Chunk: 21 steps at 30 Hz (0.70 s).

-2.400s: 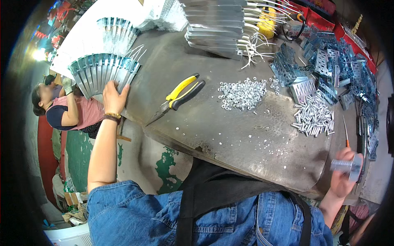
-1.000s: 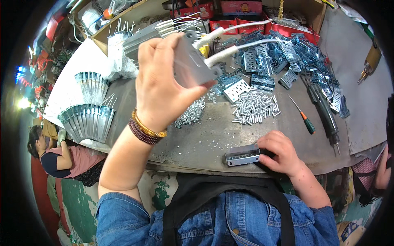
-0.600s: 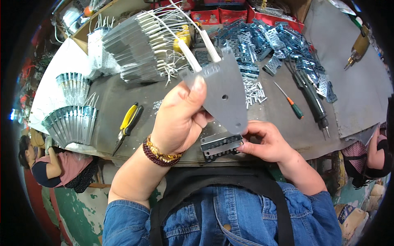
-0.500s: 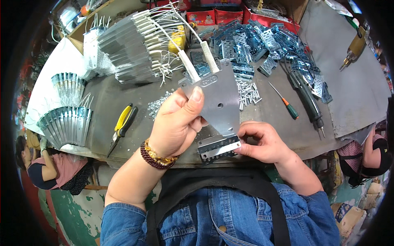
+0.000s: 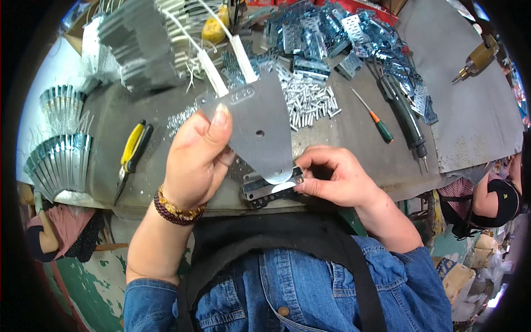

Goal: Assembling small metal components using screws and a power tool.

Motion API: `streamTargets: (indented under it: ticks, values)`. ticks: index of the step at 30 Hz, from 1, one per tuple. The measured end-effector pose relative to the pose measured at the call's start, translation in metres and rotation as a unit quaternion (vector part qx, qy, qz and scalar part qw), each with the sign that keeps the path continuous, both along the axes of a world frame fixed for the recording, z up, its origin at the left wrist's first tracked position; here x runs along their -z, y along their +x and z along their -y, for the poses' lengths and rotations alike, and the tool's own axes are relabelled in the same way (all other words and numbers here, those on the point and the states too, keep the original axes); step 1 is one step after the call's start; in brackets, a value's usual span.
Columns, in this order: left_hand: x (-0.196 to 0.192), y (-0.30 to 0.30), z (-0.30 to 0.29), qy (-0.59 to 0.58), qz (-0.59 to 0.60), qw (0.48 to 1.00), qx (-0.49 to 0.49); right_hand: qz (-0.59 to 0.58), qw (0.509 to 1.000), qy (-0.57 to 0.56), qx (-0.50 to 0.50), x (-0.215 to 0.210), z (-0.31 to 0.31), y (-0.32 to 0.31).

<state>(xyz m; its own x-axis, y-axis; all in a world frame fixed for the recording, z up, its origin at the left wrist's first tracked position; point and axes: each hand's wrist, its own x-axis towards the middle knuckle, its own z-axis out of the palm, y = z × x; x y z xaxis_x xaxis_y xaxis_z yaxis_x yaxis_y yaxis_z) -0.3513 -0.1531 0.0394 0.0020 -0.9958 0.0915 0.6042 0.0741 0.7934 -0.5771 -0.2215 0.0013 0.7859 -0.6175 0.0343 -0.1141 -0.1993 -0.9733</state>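
My left hand [image 5: 198, 145] grips a flat grey metal plate [image 5: 264, 113] near its upper left edge, thumb on top. Two white sleeved leads [image 5: 243, 58] run from the plate's wide end, and a hole shows in its middle. The plate narrows to a rounded lower tip, which overlaps a slotted metal bracket [image 5: 255, 188]. Whether the tip sits inside the bracket or only lies against it, I cannot tell. Fingers and thumb of my right hand [image 5: 342, 180] pinch the bracket's right end. Short silver pins [image 5: 310, 102] lie in a heap just beyond the plate.
Yellow-and-black pliers [image 5: 134, 152] lie at left. A screwdriver [image 5: 379, 124] and a dark power screwdriver [image 5: 406, 116] are at right, with a brass-coloured tool [image 5: 478, 58] farther off. Blue-tinted brackets [image 5: 332, 39] are piled at the back; fanned plates [image 5: 61, 160] stand at far left.
The plate's rounded tip has come down over the bracket, where before it was just above it. My hands and the bench things sit farther left in the view.
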Motion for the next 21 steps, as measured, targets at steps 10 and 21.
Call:
streamTargets:
  ticks: [10, 21]
  values:
    - [0.022, -0.003, 0.011, -0.056, 0.193, 0.976, 0.081, 0.136, 0.985, 0.024, 0.105, -0.006, 0.011, 0.008]
    - [0.045, -0.005, 0.009, -0.044, 0.104, 0.989, -0.094, -0.205, 0.854, -0.475, 0.056, -0.016, 0.064, -0.011]
